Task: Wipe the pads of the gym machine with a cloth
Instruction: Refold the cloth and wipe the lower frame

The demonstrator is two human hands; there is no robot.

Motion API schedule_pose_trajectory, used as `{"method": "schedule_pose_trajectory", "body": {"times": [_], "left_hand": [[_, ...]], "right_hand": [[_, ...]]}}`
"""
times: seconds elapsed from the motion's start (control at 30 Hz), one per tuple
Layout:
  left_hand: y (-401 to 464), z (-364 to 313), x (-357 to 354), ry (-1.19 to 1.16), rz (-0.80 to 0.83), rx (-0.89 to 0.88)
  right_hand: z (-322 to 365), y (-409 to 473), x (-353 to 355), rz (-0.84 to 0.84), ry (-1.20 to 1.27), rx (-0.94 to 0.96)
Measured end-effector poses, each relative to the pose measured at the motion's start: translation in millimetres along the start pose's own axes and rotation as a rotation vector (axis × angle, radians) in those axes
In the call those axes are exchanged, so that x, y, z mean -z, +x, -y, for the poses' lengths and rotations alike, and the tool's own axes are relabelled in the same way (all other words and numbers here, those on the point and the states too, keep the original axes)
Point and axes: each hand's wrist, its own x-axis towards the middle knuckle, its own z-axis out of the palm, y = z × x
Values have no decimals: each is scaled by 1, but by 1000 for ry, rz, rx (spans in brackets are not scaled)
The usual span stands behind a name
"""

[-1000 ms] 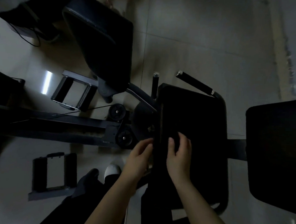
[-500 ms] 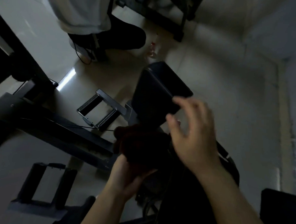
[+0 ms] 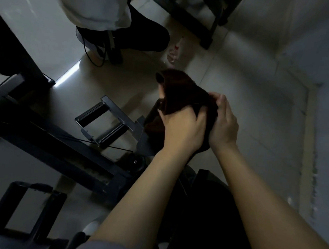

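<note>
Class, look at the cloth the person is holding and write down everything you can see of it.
The cloth is dark, reddish-brown, soft and thick-looking, like a towel. It is bunched and folded, not spread flat, with one rounded end poking up and away from the person. Both hands hold it: the left hand grips it from the near side, the right hand from its right. It is raised in front of a dark machine pad; whether they touch cannot be told.

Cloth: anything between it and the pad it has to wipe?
Nothing visible. Both the left hand and right hand grip the dark reddish cloth, bunched directly over the black upright pad. Most of the pad is hidden behind the cloth and hands, so contact cannot be told.
</note>
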Motion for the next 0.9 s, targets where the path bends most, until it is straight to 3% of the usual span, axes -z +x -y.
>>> {"method": "schedule_pose_trajectory", "body": {"times": [0.07, 0.13, 0.2, 0.33, 0.43, 0.53, 0.63, 0.73, 0.8, 0.9], "left_hand": [[22, -9, -3, -2, -112, 99], [44, -6, 4, -156, -177, 181], [63, 13, 5, -342, -166, 215], [66, 62, -21, -676, -134, 624], [46, 84, -44, -923, -161, 726], [30, 70, -45, -968, -220, 562], [15, 15, -30, -542, -252, 198], [25, 3, -19, -23, -327, -127], [43, 3, -13, 47, -320, -167], [59, 2, -4, -198, -90, -5]], "right_hand": [[0, 1, 0, -54, 12, -15], [1, 2, -1, -75, 19, -26], [-2, 5, -1, -88, 24, -33], [-9, 17, -2, -90, 22, 14], [-11, 20, -3, -120, 20, 56], [-12, 19, -5, -124, 64, 74], [-12, 20, -5, -140, 99, 64], [-10, 15, -7, -178, 174, -1], [-10, 9, -7, -230, 190, -77], [-12, -10, -8, -327, 179, -117]]}}
